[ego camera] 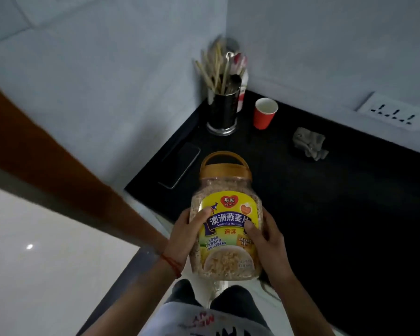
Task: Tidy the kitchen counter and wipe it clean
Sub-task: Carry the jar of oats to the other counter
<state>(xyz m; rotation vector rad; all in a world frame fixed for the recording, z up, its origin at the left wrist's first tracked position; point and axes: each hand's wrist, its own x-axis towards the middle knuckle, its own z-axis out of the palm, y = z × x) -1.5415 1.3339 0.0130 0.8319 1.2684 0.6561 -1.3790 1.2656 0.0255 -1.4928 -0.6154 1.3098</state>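
We hold the oatmeal jar (226, 221) in front of us with both hands, lifted at the near edge of the dark surface (325, 202), its amber lid (224, 166) and carry handle tipped toward the far side. Our left hand (187, 238) grips the jar's left flank, fingers (200, 215) curled round onto the yellow label, a red thread (171, 263) tied at the wrist. Our right hand (264, 241) clamps the right flank, thumb pressed across the label near the printed text. The jar is clear plastic, and we see it packed with pale flakes nearly up to the lid. Beyond it on the surface, a dark phone (181, 164) lies flat along the left edge, next to the wall. In the far corner stands a metal utensil holder (222, 110) bristling with chopsticks and spoons, and just to its right a red paper cup (264, 113) stands upright. Further right, well apart from the cup, a crumpled grey cloth (309, 144) lies on the surface. A white socket strip (393, 112) sits on the right wall above it. To the left runs a brown wooden edge (58, 161) over pale glossy floor (46, 263).
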